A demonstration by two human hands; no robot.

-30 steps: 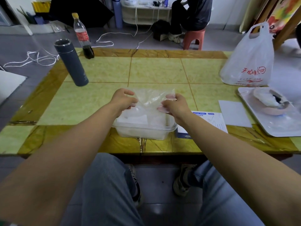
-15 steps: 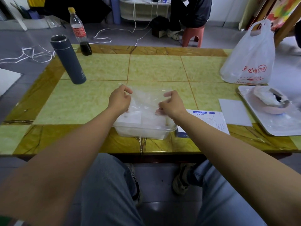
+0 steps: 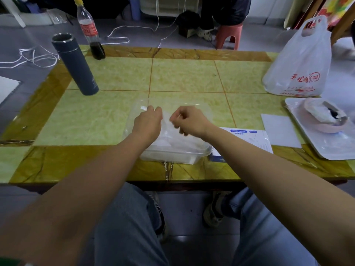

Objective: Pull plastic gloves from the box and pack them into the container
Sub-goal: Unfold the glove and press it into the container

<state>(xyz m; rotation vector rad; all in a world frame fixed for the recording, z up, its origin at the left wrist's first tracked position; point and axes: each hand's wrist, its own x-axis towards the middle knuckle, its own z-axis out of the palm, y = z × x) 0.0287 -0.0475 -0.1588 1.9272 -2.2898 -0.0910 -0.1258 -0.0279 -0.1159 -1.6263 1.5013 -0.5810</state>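
Mid-fold here, by the look of it. The glove (image 3: 166,121), a thin clear film, is pinched at its edge by both hands right above the clear container (image 3: 184,154), which sits at the near edge of the table (image 3: 92,120). The left hand (image 3: 148,122) has its fingers curled onto the film, and the right hand (image 3: 190,120) is curled the same way. The exact fingertip contact is blurred, so how tight the pinch is can't be told. The flat blue-and-white box (image 3: 249,135) lies just beside the container on the right, partly hidden under the right forearm.

For the step to be done well, the film should be kept lightly taut while the two edges are brought together, so no air gets trapped. The fold should then be pressed down flat onto the stack already in the container, not just dropped. This stuff clings and springs back, so a short press is probably needed.

Compared with a second ago, the hands are much closer together. The glove was stretched wide between them then, and now they're nearly touching over the middle. The film is also spread lower over the container.
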